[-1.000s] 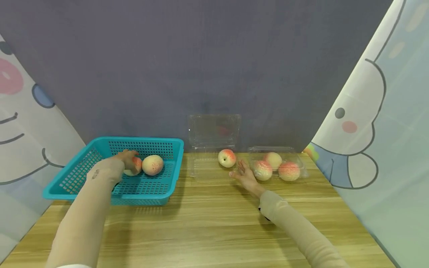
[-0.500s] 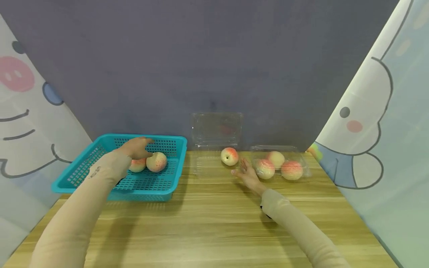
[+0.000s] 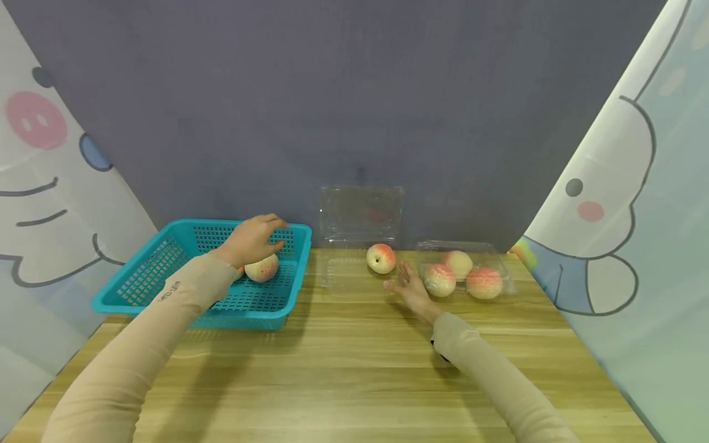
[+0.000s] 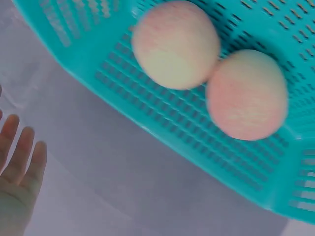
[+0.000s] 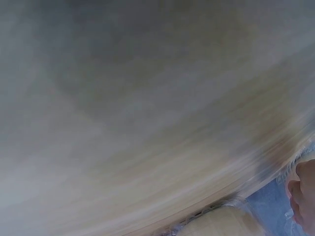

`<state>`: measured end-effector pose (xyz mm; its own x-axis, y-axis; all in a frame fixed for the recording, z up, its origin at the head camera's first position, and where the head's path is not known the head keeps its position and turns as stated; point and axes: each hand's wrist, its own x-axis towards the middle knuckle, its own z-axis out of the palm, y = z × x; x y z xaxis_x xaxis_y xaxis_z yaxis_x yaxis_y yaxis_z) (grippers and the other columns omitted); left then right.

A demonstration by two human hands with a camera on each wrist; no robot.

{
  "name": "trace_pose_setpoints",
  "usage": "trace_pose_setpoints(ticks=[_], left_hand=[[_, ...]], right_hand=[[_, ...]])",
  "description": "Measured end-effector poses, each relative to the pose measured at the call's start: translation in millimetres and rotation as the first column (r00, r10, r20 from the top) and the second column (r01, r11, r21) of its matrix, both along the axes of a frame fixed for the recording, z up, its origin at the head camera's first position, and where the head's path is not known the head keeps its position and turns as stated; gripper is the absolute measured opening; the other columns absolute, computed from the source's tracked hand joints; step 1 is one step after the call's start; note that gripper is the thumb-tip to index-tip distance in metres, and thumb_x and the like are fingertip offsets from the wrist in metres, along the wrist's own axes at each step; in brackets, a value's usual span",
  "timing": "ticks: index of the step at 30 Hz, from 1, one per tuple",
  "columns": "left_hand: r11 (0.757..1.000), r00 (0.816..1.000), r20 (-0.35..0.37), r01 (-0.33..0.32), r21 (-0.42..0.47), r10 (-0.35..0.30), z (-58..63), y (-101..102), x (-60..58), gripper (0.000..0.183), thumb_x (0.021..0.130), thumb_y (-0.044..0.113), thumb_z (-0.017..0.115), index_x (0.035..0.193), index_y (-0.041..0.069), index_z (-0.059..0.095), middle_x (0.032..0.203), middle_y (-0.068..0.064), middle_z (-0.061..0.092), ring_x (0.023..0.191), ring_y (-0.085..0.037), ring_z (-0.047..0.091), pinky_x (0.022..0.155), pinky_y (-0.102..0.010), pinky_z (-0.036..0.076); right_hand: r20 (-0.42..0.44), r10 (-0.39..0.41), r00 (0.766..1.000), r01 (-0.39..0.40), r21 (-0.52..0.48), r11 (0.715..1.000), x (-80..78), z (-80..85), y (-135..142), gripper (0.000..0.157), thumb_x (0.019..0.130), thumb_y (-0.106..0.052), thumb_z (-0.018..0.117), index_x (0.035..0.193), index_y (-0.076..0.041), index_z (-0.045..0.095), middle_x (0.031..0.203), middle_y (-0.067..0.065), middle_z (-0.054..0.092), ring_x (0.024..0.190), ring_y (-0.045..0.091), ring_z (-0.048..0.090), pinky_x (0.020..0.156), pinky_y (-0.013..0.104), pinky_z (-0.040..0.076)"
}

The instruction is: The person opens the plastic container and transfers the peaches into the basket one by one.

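Observation:
My left hand (image 3: 255, 239) hovers over the far right part of the turquoise basket (image 3: 105, 303), fingers spread and holding nothing. Two pink-and-cream peaches lie in that basket: one peach (image 4: 176, 46) touches the other peach (image 4: 247, 96). In the head view my left arm mostly hides one of them. A clear plastic box (image 3: 346, 280) stands in the middle with its lid (image 3: 360, 212) up and a single peach (image 3: 381, 258) in its right side. My right hand (image 3: 412, 292) is beside that box's right edge, fingers extended; whether it touches the plastic I cannot tell.
To the right of my right hand sits another clear plastic box (image 3: 505, 277) with three peaches, among them a red-topped peach (image 3: 484, 283). The wooden table (image 3: 343, 369) ends at a grey backdrop (image 3: 354, 111). Cartoon-printed cloths hang on both sides.
My left hand has risen off a peach in the basket and moved right and away from me. My right hand has stayed beside the open box. The view has shifted slightly.

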<state>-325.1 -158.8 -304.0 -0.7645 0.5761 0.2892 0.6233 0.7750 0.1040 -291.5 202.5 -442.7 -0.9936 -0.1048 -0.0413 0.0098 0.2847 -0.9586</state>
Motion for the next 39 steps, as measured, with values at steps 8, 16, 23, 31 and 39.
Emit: trace_pose_setpoints(ticks=[8,16,23,31,39], left_hand=[[0.989,0.987,-0.095,0.118,-0.084,-0.126,7.6,51.8,11.8,0.033,0.083,0.015,0.067,0.114,0.006,0.061,0.113,-0.009,0.057,0.098,-0.024,0.056,0.075,-0.034,0.051],[0.951,0.963,-0.113,0.215,-0.223,-0.244,8.7,104.7,18.4,0.03,0.085,0.012,0.062,0.114,0.008,0.061,0.108,-0.006,0.055,0.09,-0.019,0.055,0.071,-0.028,0.05],[0.922,0.956,-0.059,0.259,-0.287,-0.287,-2.2,137.5,9.8,0.037,0.085,0.013,0.063,0.121,0.008,0.057,0.119,-0.007,0.053,0.102,-0.022,0.056,0.082,-0.029,0.052],[0.899,0.973,0.023,0.219,-0.379,-0.228,-22.1,170.0,-9.8,0.045,0.085,0.014,0.064,0.128,0.012,0.051,0.127,-0.006,0.048,0.112,-0.022,0.05,0.088,-0.031,0.048],[0.889,0.979,0.077,0.204,-0.41,-0.189,-41.3,191.5,-25.8,0.058,0.082,0.021,0.068,0.134,0.011,0.045,0.134,-0.007,0.042,0.12,-0.022,0.045,0.099,-0.034,0.043]], right_hand=[[0.03,0.023,0.999,-0.021,-0.04,0.999,5.6,13.9,-2.4,0.086,0.089,-0.017,0.06,0.146,-0.002,-0.002,0.154,0.017,0.002,0.14,0.036,0.005,0.114,0.046,0.014],[0.039,0.035,0.999,-0.034,-0.028,0.999,16.9,31.2,-4.2,0.084,0.091,-0.015,0.057,0.145,0.001,-0.004,0.153,0.018,0.0,0.14,0.038,0.004,0.113,0.047,0.015],[0.064,0.064,0.996,-0.062,-0.037,0.997,17.1,29.2,-3.9,0.085,0.091,-0.017,0.057,0.145,0.001,-0.007,0.153,0.018,-0.004,0.139,0.041,0.001,0.112,0.05,0.013],[0.042,0.042,0.998,-0.041,-0.018,0.999,3.1,8.1,0.6,0.087,0.09,-0.02,0.058,0.146,-0.003,-0.006,0.154,0.017,-0.001,0.139,0.04,0.003,0.112,0.051,0.014],[0.018,0.013,1.0,-0.013,0.004,1.0,-0.5,-2.8,0.2,0.087,0.089,-0.022,0.059,0.147,-0.005,-0.003,0.154,0.013,0.003,0.14,0.039,0.007,0.111,0.053,0.017]])
